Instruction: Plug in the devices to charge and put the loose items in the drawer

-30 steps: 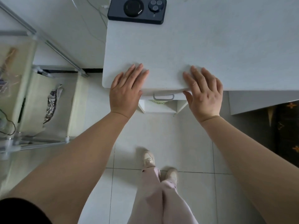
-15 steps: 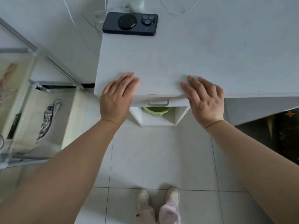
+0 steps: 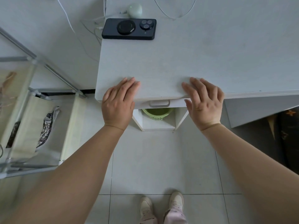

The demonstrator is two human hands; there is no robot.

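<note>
Drawer (image 3: 159, 102) was shut under the desk (image 3: 210, 62); left hand (image 3: 119, 103) and right hand (image 3: 204, 102) were laid flat, empty, view pulled back, so basically done.

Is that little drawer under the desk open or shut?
Shut: the drawer front with its handle sits just under the desk edge, and none of its inside shows.

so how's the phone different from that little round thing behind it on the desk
The phone is black, flat and rectangular, lying camera side up; the round device is pale green, small and domed. The phone sits nearer the desk's front edge; the round device sits further back. A green light shows on the round device, none on the phone. Both lie at the desk's left side, each with a white cable at its left end.
</note>
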